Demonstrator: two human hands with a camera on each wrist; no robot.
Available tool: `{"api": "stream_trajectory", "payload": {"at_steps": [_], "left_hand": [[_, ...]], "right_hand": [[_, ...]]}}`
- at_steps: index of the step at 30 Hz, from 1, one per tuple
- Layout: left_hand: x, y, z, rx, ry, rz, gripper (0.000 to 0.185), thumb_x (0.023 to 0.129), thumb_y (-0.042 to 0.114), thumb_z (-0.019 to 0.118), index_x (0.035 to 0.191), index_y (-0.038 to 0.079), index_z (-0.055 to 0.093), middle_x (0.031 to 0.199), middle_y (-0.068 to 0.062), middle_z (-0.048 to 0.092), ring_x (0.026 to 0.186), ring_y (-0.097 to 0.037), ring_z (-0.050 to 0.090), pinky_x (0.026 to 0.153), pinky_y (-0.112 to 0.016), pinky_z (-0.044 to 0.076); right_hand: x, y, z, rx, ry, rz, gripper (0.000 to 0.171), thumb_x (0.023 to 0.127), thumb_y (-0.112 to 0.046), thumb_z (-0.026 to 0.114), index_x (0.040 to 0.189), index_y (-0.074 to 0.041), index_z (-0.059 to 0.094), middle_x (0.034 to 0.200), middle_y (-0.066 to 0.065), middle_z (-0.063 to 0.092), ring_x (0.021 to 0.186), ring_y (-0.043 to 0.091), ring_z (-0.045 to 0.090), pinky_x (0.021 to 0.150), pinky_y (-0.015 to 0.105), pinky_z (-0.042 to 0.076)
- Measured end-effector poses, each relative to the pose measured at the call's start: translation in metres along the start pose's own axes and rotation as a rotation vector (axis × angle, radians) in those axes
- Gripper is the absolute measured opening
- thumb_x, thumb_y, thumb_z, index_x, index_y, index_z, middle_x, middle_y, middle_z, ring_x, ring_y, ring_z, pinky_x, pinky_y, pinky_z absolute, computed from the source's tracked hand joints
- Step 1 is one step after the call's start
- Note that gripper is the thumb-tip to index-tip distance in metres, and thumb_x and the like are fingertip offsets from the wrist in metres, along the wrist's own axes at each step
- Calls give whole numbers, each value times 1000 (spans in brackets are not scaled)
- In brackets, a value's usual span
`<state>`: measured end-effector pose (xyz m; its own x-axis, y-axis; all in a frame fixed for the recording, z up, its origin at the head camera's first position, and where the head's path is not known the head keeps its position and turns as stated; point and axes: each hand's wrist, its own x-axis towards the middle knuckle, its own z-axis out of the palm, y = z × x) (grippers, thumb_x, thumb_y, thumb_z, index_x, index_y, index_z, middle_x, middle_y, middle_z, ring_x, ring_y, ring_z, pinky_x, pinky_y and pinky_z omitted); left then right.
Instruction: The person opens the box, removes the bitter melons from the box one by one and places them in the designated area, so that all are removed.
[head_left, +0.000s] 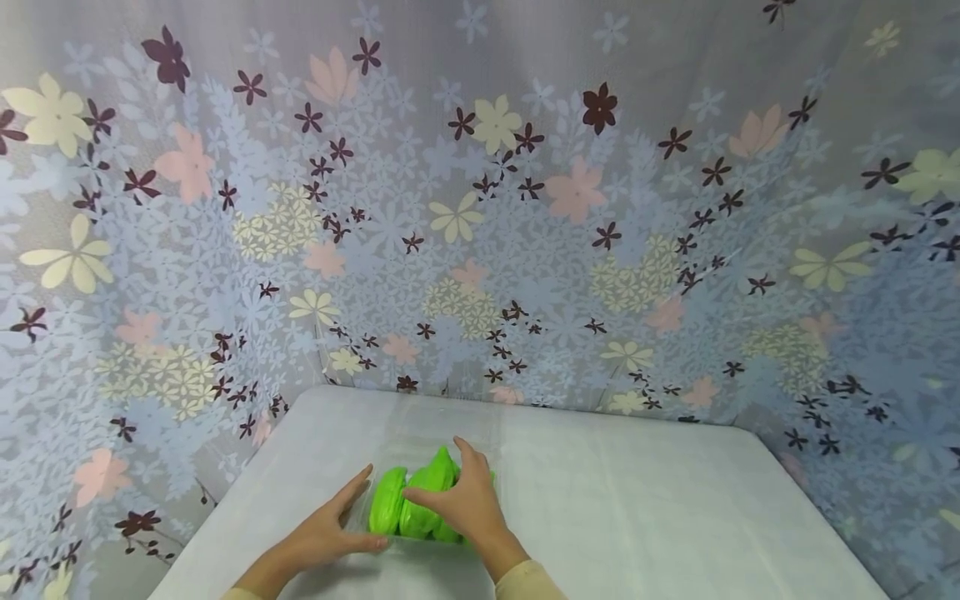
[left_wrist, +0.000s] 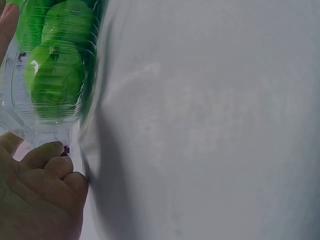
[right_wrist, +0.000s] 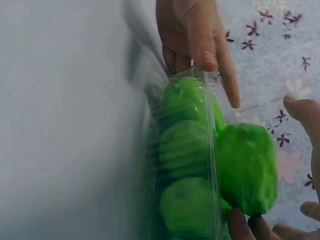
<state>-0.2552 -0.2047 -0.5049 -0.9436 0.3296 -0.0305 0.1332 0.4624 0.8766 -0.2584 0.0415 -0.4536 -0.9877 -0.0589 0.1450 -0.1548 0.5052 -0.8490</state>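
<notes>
Gripping green pepper [head_left: 433, 477]: right hand [head_left: 459, 500]; left hand [head_left: 326, 529] pinches clear tray [right_wrist: 212, 150] edge, white table [head_left: 637, 500].

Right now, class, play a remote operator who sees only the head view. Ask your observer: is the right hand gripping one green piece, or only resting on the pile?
Observer: The right wrist view shows the right hand gripping one green piece outside the clear container, beside its rim.
Operator: How many are inside?
Observer: At least three green pieces lie in a row behind the clear wall.
Operator: And the left hand?
Observer: The left hand holds the container's end, thumb on the rim.
</notes>
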Motion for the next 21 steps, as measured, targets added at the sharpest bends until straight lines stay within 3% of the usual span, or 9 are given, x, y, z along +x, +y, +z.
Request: {"api": "stream_trajectory", "payload": {"at_steps": [10,21], "left_hand": [[2,2,1,-10,-1,-10,112,81,34,87,163,13,15,159,-31,22,147,-49,18,116,-58,24],[1,2,2,1,4,-21,112,80,35,87,163,14,14,159,-32,22,146,-49,18,116,-58,24]], "right_hand": [[2,-5,9,-107,-2,20,109,65,-43,96,151,-4,41,144,28,45,128,48,48,100,63,46],[-1,2,11,-37,-42,-35,103,67,-34,96,152,-11,42,139,20,56,122,43,56,94,62,51]]}}
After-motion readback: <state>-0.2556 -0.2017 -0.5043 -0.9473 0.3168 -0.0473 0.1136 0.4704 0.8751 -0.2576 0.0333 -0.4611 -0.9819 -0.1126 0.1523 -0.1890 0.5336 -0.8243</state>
